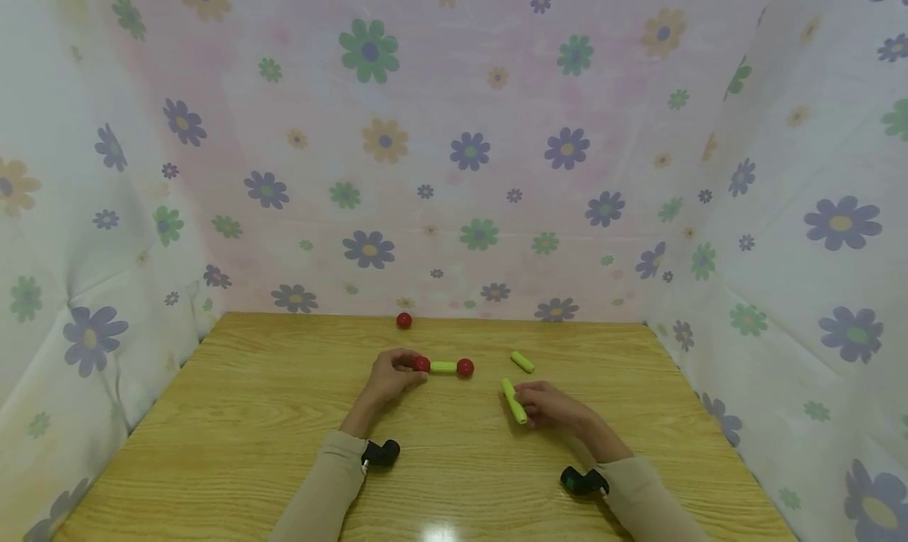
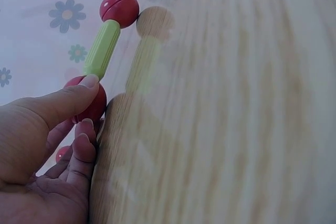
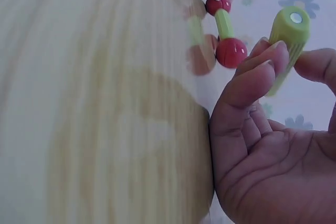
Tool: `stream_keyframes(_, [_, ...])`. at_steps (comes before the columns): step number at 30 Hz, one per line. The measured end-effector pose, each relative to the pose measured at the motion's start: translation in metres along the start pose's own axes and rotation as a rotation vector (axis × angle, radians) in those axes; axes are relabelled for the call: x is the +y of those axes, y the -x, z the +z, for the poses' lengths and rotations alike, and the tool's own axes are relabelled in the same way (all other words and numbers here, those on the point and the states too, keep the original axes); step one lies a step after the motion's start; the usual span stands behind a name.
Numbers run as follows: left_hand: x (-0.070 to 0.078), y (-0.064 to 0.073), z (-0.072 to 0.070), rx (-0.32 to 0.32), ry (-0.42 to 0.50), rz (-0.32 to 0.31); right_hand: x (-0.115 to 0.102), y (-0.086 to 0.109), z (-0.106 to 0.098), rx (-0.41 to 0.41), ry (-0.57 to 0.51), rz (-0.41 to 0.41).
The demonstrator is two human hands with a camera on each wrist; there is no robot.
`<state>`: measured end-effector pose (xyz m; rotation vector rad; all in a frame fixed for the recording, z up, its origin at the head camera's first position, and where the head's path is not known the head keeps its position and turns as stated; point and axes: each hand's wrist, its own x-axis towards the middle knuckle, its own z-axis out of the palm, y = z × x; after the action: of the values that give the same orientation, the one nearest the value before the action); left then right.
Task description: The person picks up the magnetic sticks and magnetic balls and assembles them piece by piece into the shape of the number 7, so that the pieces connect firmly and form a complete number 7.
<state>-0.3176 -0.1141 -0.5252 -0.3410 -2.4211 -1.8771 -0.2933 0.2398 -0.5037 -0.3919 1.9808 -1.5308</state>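
Note:
My left hand pinches a red ball between thumb and fingers, low at the tabletop. That ball is joined to a short green ribbed rod, whose other end bears a second red ball, so the piece looks like a small dumbbell lying crosswise. To the right, my right hand pinches a longer green rod between thumb and fingertips. The rod's near end shows a pale silvery disc in the right wrist view. Some space separates this rod from the dumbbell piece.
A shorter green rod lies on the wooden table just beyond my right hand. One loose red ball sits at the table's back edge. Flower-printed cloth surrounds the table at the back and both sides.

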Motion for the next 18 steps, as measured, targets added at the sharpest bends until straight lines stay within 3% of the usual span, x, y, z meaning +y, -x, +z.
stream_keyframes(2, [0.0, 0.0, 0.0, 0.001, -0.002, 0.015, -0.001, -0.002, 0.003, -0.015, -0.001, -0.009])
stream_keyframes(5, [0.0, -0.001, 0.001, 0.008, -0.013, -0.023, -0.004, -0.005, 0.008, -0.035, -0.03, -0.021])
stream_keyframes(8, [0.015, 0.005, 0.004, 0.034, -0.011, -0.066, -0.003, -0.009, 0.013, -0.052, -0.072, -0.035])
stream_keyframes(12, [0.035, 0.014, 0.006, 0.05, -0.004, -0.051, -0.002, -0.014, 0.018, -0.054, -0.096, -0.029])
stream_keyframes(18, [0.016, 0.006, 0.008, 0.059, -0.003, -0.07, -0.004, -0.018, 0.025, -0.072, -0.116, -0.032])
